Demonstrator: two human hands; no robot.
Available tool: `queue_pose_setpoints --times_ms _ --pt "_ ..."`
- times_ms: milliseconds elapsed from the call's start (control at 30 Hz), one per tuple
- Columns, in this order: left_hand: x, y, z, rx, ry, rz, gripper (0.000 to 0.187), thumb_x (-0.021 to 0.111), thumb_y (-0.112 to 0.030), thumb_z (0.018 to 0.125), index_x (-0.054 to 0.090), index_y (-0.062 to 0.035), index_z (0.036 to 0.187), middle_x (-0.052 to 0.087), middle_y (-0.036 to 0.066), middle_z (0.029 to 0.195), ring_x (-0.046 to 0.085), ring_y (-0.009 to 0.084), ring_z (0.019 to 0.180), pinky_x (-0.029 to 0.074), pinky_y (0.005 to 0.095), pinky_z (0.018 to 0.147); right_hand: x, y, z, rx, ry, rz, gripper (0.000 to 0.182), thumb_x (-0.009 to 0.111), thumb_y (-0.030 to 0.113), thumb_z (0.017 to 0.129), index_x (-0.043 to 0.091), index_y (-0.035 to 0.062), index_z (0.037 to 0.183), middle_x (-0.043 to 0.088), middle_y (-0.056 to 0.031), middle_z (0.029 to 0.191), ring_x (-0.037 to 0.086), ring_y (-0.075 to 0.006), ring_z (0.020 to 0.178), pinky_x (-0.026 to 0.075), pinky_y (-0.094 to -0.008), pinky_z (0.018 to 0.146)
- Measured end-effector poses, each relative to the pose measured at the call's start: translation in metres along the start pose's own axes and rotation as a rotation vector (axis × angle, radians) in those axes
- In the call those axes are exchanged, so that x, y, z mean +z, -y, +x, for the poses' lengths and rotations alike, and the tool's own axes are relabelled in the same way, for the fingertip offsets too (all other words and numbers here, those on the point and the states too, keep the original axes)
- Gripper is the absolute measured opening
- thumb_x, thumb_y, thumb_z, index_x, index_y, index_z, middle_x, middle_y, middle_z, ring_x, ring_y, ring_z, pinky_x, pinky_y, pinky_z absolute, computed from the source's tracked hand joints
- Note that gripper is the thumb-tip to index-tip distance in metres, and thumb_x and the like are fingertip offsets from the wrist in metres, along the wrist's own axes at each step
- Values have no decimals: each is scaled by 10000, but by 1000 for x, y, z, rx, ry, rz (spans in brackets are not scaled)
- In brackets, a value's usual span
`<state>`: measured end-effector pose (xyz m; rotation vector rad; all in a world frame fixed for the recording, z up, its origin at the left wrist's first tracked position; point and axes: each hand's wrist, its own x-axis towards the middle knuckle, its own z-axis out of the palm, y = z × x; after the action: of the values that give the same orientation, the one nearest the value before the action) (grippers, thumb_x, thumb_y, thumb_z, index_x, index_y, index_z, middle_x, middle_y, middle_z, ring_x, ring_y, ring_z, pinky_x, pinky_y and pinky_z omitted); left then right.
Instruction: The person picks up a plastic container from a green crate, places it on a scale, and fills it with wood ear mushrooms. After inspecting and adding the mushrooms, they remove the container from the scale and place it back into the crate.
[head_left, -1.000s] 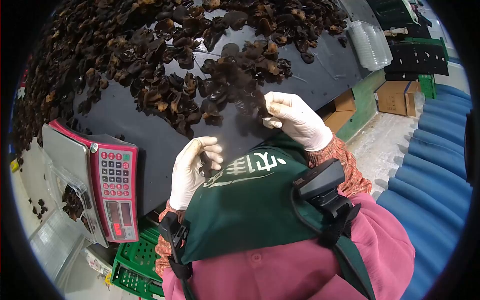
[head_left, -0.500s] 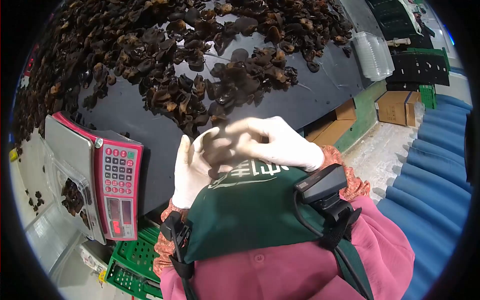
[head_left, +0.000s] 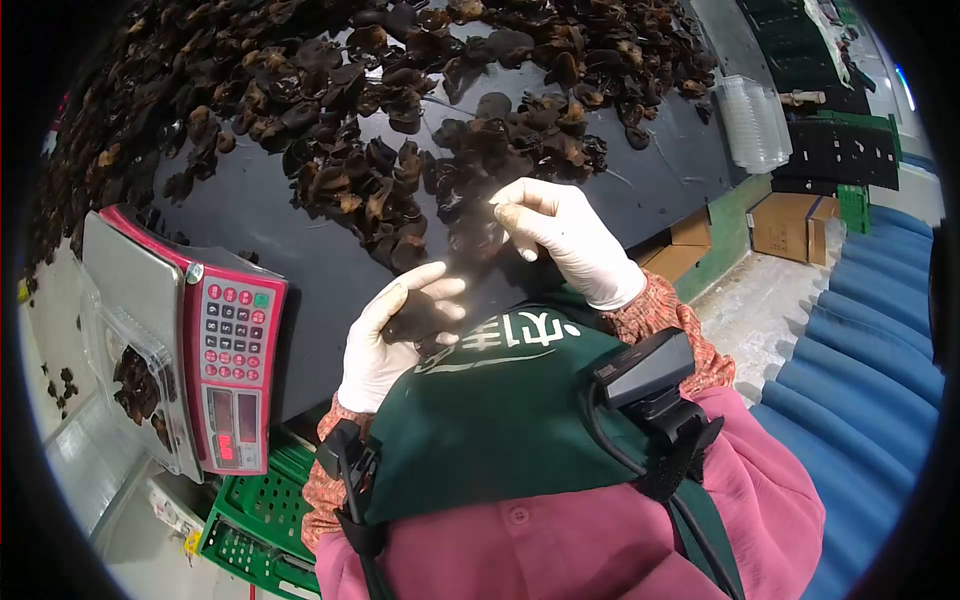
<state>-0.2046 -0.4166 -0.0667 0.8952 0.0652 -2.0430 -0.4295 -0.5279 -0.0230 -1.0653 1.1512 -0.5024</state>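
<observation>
Left hand [head_left: 376,338] holds a dark fungus [head_left: 412,316], long axis blurred.

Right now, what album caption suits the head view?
White-gloved hands, the left holding a dark brown piece, before strewn ruffled brown pieces.

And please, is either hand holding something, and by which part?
The left hand holds a wood ear mushroom in its curled fingers; the gripped part is too blurred to tell. For the right hand, I cannot tell.
</observation>
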Motion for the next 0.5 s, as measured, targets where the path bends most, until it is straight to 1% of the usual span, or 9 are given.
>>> queue_pose_setpoints --times_ms 67,167,267,300,333,367,400,433,500 --pt "0 0 0 -11 14 -5 457 507 -286 999 569 -27 1371 661 184 1257 660 232 1019 537 360 839 -1 -9 1 -12 15 87 170 628 182 981 677 24 1024 627 28 819 496 -30 650 411 -213 593" --pt "-2 2 2 -27 32 -3 494 496 -303 1011 504 -3 1403 627 199 1274 644 270 1033 557 410 842 -3 -14 -2 -50 19 93 181 623 183 989 677 17 1039 633 18 830 514 -34 676 422 -207 612" --pt "10 2 1 7 -7 -1 515 471 -340 1016 499 -7 1408 619 215 1282 635 286 1028 552 432 857 13 2 -14 10 47 27 188 617 172 994 673 6 1062 654 6 857 532 -42 695 450 -207 647" --pt "9 4 -1 55 -30 47 545 462 -398 1020 502 -19 1411 611 212 1297 632 287 1042 545 444 874 20 -2 -17 38 150 28 204 606 158 997 675 3 1112 686 -21 904 573 -53 721 483 -216 667" --pt "11 4 -2 103 -56 96 578 452 -457 1025 506 -32 1413 603 209 1312 630 289 1056 537 456 892 29 -1 -22 23 195 23 214 604 152 996 675 6 1134 698 -28 900 590 -58 715 495 -227 656" --pt "16 1 -9 5 -30 -248 601 443 -503 1032 523 -40 1406 595 193 1338 637 281 1078 524 451 925 35 3 -25 6 239 19 226 602 147 994 675 8 1157 711 -35 897 607 -63 710 507 -237 644" --pt "5 3 -10 24 -41 -195 555 452 -508 1029 573 -73 1352 640 161 1261 648 273 1045 533 451 872 36 15 -22 53 181 -162 243 590 137 993 674 33 1196 718 -19 857 619 -56 720 511 -239 640" --pt "-4 1 -13 28 -56 -190 476 477 -480 1025 620 -86 1252 675 129 1170 652 259 992 533 419 804 38 -4 -13 -116 62 -214 228 606 142 974 680 49 1168 733 -55 833 665 -113 692 533 -273 653" --pt "-16 3 -20 38 -138 -245 391 504 -437 1020 643 -98 1155 690 115 1085 645 247 952 525 415 770 37 -13 4 -484 -62 -590 206 636 163 940 693 79 1119 733 -107 861 710 -213 725 555 -322 671"
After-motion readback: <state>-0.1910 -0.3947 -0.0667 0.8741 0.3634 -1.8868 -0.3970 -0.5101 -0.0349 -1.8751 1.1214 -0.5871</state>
